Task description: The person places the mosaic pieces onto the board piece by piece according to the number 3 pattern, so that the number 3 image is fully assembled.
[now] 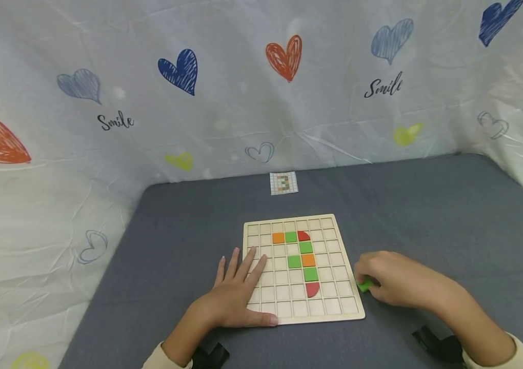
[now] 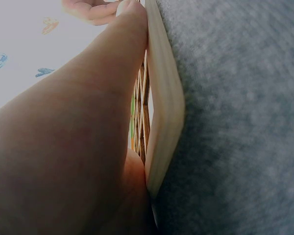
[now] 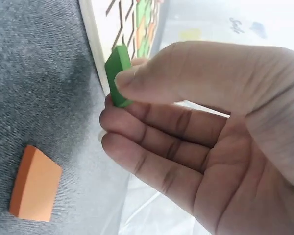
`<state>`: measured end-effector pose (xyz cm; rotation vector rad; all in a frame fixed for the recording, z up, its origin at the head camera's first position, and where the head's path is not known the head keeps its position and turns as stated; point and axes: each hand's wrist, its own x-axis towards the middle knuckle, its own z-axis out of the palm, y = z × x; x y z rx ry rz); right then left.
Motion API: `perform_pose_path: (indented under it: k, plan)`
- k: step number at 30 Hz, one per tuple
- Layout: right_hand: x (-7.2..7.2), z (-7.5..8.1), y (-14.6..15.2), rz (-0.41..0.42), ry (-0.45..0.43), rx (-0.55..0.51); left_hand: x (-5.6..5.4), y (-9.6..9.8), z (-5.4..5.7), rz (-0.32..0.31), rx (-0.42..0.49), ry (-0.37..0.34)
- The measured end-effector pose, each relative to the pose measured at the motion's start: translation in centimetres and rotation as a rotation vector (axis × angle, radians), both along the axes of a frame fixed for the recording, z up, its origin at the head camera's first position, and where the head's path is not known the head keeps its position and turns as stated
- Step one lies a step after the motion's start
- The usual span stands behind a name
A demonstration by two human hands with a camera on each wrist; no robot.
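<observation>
My left hand lies with spread fingers on the left side of a wooden grid board, its thumb along the near edge. Between thumb and fingers, my right hand pinches a green square tile just off the board's right edge. Set in the grid are orange, green and red pieces, among them an orange tile, a green tile and a rounded red piece. Below the right hand in the right wrist view, a loose orange tile lies on the cloth; the head view does not show it.
A small printed card with a coloured grid pattern lies beyond the board, near the far edge of the grey-covered table. Behind it hangs a white curtain with hearts. Black wrist straps show near the sleeves.
</observation>
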<state>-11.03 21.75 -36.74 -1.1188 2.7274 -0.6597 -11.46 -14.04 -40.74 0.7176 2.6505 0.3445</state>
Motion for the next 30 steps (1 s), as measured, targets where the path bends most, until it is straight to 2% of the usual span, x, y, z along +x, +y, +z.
perform_pose_path:
  k: [4,12,19,30]
  plan:
    - [-0.1,0.4,-0.4,0.008,0.018,0.0,0.0,-0.2,-0.1,0.001,0.006,0.007]
    - [-0.3,0.4,-2.5,0.073,0.131,0.01,0.1,-0.2,-0.3,-0.009,0.036,0.0]
    - [-0.5,0.1,-4.7,0.133,0.154,-0.005,0.1,0.0,0.0,-0.002,0.009,-0.005]
    - [-0.6,-0.1,-7.2,0.182,0.177,-0.01,0.0,-0.1,-0.2,-0.006,-0.005,0.006]
